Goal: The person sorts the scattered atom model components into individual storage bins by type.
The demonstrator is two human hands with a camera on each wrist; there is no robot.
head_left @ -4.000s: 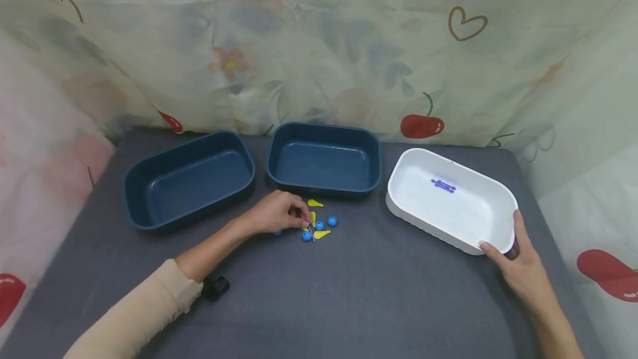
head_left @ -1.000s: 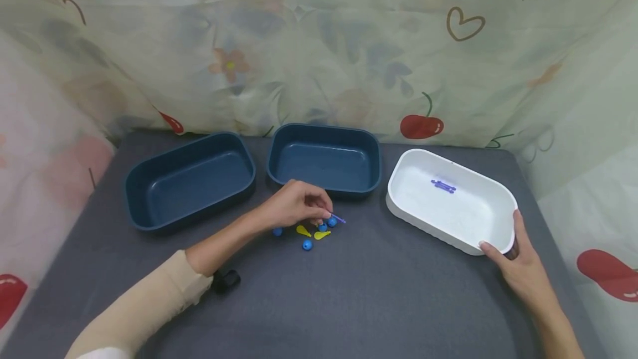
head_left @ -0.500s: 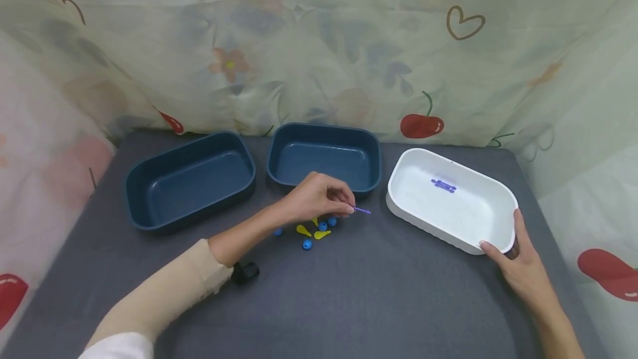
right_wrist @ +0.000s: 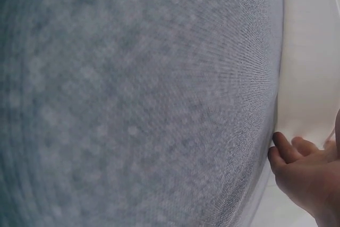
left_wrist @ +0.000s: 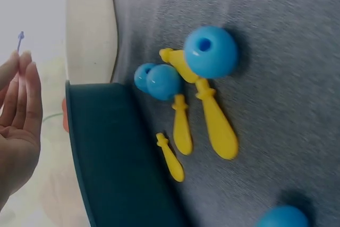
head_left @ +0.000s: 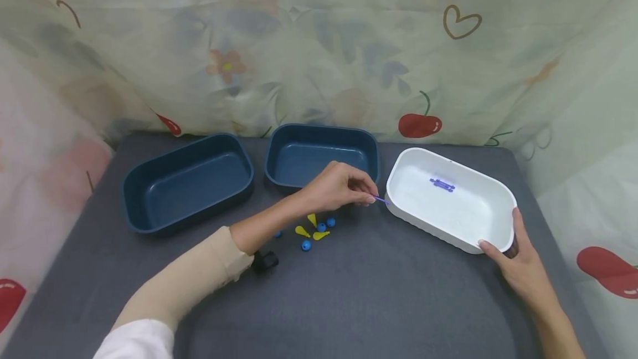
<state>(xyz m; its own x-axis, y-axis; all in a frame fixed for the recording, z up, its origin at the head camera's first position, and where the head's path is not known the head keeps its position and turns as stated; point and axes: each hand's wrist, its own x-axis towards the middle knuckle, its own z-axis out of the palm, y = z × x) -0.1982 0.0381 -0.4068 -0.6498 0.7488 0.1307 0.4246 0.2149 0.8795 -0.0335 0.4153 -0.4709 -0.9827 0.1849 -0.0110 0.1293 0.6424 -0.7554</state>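
Thumb and fingertips of my left hand (head_left: 344,187) pinch a thin purple stick (head_left: 381,200), its far end overlapping the left rim of the white tray (head_left: 448,231) in the head view. The left wrist view also shows this stick (left_wrist: 20,40) above the fingers. More purple sticks (head_left: 442,185) lie together inside the white tray. My right hand (head_left: 523,265) grips that tray's near right corner, thumb on the rim; in the right wrist view its fingers (right_wrist: 289,152) are against the outer wall. Yellow bat-shaped pieces (left_wrist: 217,120) and blue beads (left_wrist: 211,51) with holes lie below the left forearm.
Two dark blue trays stand at the back, one on the left (head_left: 189,218) and one in the middle (head_left: 274,154), partly behind the left hand. Grey cloth (head_left: 359,292) covers the table. A printed curtain (head_left: 319,60) hangs behind it.
My left hand has lifted the purple stick from the pile of small pieces and carried it right to the white tray's left rim. My right hand has stayed at the tray's corner.
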